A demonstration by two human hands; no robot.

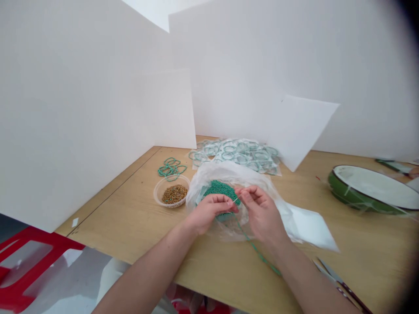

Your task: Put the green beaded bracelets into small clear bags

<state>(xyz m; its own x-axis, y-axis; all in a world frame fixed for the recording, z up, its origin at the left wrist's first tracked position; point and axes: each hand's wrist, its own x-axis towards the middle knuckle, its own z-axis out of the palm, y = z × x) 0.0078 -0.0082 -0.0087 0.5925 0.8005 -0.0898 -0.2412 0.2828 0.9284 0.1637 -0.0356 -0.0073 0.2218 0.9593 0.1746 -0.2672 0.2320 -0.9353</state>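
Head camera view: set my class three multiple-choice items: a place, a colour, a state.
1. Where is the small round tub?
A left of the clear plastic bag
B under the bag
C on the floor

2. What colour is the enamel dish outside?
A red
B green
C blue

3. How does the beaded strand lie?
A coiled in the tub
B wound round the dish
C trailing past the right hand

1 A: it stands beside the bag.
2 B: green shows under the rim.
3 C: it runs across the table.

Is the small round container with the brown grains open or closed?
Open: the clear plastic tub has no lid on it, and the brown grains show uncovered inside.
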